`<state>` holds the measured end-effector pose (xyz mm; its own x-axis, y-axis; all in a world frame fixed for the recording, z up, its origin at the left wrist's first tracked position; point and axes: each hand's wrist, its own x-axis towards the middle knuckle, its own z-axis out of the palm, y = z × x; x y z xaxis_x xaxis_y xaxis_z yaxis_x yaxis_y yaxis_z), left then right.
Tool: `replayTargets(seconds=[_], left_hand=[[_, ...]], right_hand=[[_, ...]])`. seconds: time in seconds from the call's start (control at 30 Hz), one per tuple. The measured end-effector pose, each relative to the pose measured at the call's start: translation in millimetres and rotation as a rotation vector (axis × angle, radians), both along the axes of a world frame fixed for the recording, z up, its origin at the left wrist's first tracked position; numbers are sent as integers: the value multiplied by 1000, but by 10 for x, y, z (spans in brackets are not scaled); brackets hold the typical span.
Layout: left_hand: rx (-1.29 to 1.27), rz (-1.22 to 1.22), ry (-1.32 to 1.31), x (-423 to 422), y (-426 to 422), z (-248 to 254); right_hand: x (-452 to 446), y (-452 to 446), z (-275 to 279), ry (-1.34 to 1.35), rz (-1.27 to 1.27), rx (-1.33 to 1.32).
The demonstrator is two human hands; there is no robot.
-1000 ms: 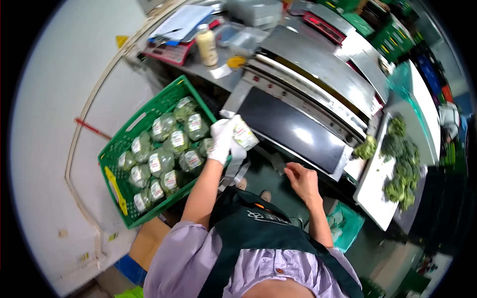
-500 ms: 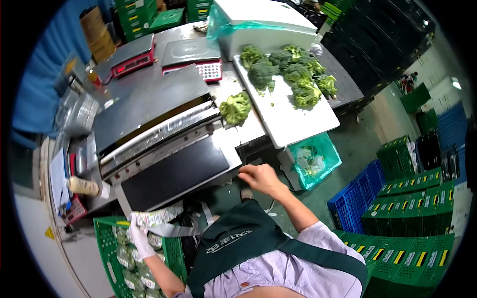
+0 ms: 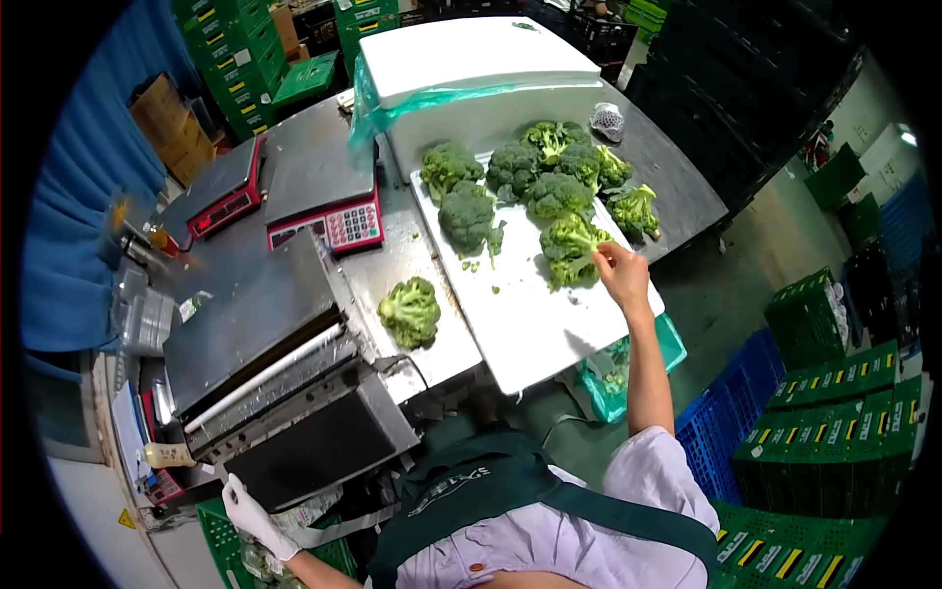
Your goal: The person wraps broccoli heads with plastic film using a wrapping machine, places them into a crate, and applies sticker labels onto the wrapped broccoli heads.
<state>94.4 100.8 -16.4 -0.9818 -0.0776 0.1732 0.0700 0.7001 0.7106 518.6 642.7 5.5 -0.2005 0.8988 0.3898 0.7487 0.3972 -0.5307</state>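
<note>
On the white board (image 3: 520, 339) lie several broccoli heads. My bare right hand (image 3: 623, 277) reaches over the board's right part, its fingers closed on the stem of a broccoli head (image 3: 572, 252). A single broccoli head (image 3: 410, 312) lies apart on the metal table, left of the board. My gloved left hand (image 3: 251, 512) is at the lower left, by the front edge of the wrapping machine (image 3: 314, 442); its fingers are bent, and whether they hold anything is unclear. Below it is the green crate (image 3: 218, 530) with wrapped produce, partly hidden.
Two red scales (image 3: 353, 226) (image 3: 225, 211) stand behind the machine. A white foam box (image 3: 491, 123) with green film is behind the board. A green-lined bin (image 3: 671, 344) sits below the board's right corner. Blue crates (image 3: 721, 417) and green crates (image 3: 824, 412) stand at right.
The view has swung right toward the board. My right hand has moved from in front of the machine onto a broccoli head. My left hand has come away from the labelled roll it was touching.
</note>
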Motion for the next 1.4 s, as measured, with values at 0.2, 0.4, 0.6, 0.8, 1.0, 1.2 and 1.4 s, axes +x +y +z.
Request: replayTargets(seconds=[0.2,0.4,0.6,0.8,1.0,1.2,1.4], left_hand=[[116,-155,-60,354,984,409],[225,-178,-179,484,1369,503],[225,-273,-133,325,1719,573],[264,-504,-61,-15,1766,560],[120,-687,172,-294,1513,889],[-98,-808,325,-904,857,783],[-223,-923,137,-1476,549,609]], right_hand=[[176,724,110,-310,113,-244],[137,663,-703,-68,219,-13],[232,638,-561,436,91,-533],[-815,210,216,666,473,-650],[-2671,-773,650,192,861,-185],[-4343,-1628,618,22,1160,-102],[-4938,-2104,655,-99,1232,-23]])
